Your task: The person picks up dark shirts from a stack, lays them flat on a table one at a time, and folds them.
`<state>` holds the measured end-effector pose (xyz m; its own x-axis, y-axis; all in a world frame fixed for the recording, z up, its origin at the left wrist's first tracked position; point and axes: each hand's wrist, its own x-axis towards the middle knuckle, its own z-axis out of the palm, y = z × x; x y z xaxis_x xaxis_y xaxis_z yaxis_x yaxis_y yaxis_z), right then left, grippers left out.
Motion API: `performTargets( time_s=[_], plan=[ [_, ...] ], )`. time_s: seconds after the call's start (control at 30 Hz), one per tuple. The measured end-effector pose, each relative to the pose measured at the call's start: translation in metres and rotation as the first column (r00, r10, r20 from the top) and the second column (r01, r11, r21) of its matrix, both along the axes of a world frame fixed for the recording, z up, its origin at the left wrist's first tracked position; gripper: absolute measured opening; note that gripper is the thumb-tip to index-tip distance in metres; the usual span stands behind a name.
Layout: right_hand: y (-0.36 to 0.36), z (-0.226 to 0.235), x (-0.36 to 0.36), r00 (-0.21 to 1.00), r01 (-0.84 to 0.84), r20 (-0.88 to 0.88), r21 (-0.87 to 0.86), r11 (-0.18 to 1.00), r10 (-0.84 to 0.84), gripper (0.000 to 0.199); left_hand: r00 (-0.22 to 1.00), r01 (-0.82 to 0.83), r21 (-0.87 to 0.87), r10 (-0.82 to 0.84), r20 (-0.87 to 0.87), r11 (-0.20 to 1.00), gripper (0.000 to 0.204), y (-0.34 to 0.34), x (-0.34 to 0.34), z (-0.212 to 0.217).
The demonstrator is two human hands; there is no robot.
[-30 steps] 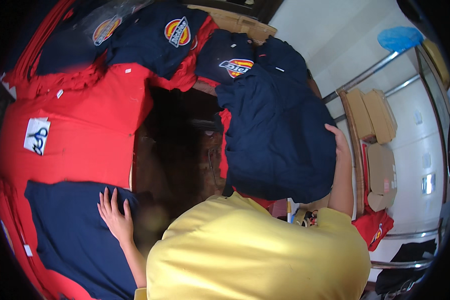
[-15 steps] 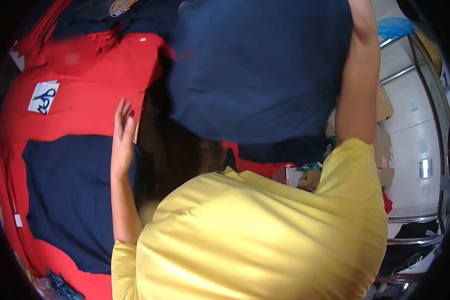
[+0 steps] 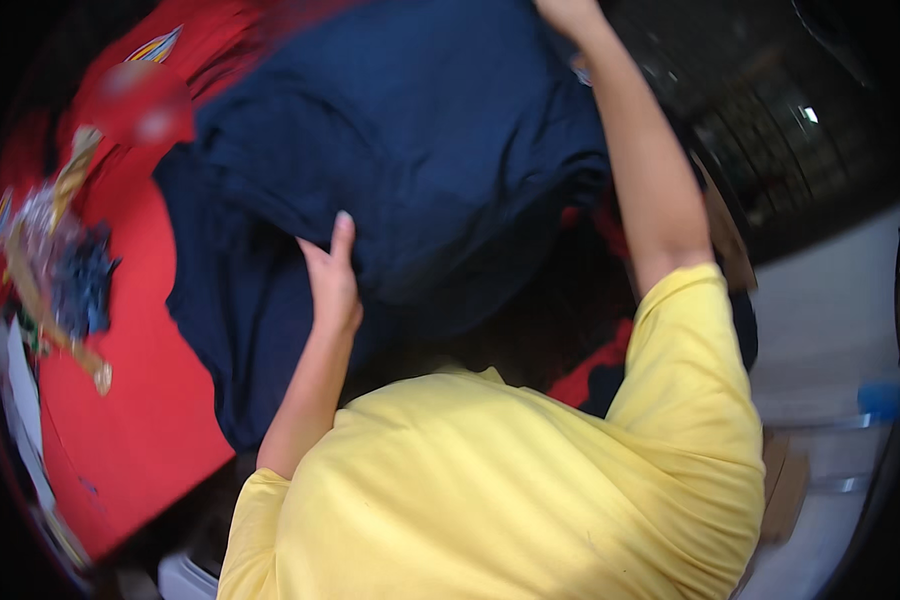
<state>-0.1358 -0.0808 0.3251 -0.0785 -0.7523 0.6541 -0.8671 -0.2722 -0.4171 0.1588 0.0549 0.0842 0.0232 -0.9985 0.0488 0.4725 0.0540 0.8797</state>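
Observation:
A large navy cloth [image 3: 420, 130], loosely folded and blurred in places, spreads in front of me over the left and middle of the view. At its near edge is my left hand [image 3: 333, 285], thumb on top of the fabric and fingers hidden beneath it, gripping the edge. My right hand [image 3: 570, 18] reaches far forward to the top of the view and holds the cloth's far right side; its fingertips are partly cut off. More navy fabric [image 3: 235, 330] lies under the cloth on the left, on a red surface [image 3: 130, 440].
Clear plastic wrap with tan strips [image 3: 45, 240] and a crumpled blue-grey scrap [image 3: 85, 280] lie at the left. Red fabric [image 3: 225, 45] sits beyond. Red cloth [image 3: 585, 375] shows below my right forearm. A white object [image 3: 185, 578] stands below the table's near corner.
My view has turned. The raised navy cloth has come left and down, over the other navy piece. My left hand, empty and open before, now grips its edge.

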Motion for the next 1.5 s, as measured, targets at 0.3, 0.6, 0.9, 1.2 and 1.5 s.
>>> performTargets(
  time_s=[0.3, 0.6, 0.9, 1.2, 1.5],
  plan=[
    [0.132, -0.228, 0.127, 0.789, -0.456, -0.08, 0.588, 0.669, 0.609, 0.042, 0.95, -0.044, 0.332, -0.063, 0.305, 0.942, 0.06, 0.085, 0.016, -0.06],
    [0.057, -0.23, 0.062, 0.305, -0.785, 0.949, 0.202, 0.586, 0.08, 0.016, 0.392, -0.293, -0.125, 0.238, 0.889, 0.948, 0.048, 0.063, -0.004, -0.036],
    [0.033, -0.223, 0.04, 0.55, -0.735, 0.768, 0.26, 0.627, 0.327, 0.015, 0.521, -0.333, -0.123, 0.291, 0.802, 0.935, 0.032, 0.06, -0.016, 0.0],
    [0.049, -0.189, 0.071, 0.489, -0.872, 0.66, 0.339, 0.354, 0.57, 0.018, 0.729, -0.235, -0.271, 0.354, 0.586, 0.933, 0.052, 0.056, -0.067, 0.036],
    [-0.033, -0.231, 0.004, 0.407, -0.801, 0.9, 0.268, 0.535, 0.159, 0.015, 0.165, -0.31, -0.518, 0.581, 0.797, 0.798, 0.039, 0.031, -0.038, -0.023]
  ],
)
